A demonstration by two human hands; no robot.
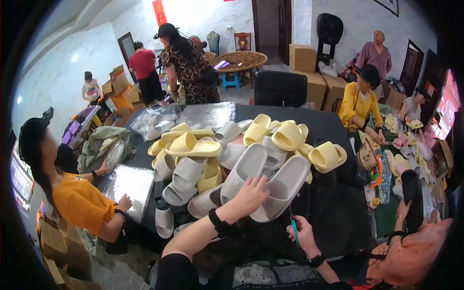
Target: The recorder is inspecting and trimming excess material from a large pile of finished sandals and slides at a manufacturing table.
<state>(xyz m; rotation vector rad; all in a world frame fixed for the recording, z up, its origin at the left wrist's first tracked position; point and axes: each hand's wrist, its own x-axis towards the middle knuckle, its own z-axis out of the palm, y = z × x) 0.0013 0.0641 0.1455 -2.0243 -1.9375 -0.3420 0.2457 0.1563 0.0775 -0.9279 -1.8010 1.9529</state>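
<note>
A heap of grey and yellow foam slippers (227, 154) lies on a black table (333, 212). My left hand (251, 193) rests on top of a pair of grey slippers (263, 181) at the near side of the heap, its fingers curled over them. My right hand (302, 233) is lower, above the table near its front edge, closed around a small teal tool (294, 231).
A person in orange (82, 200) at the left handles clear plastic bags (130, 183). At the right, a person in yellow (360, 106) sorts slippers beside a bottle (385, 179). Cardboard boxes (309, 72) and other people stand behind the table.
</note>
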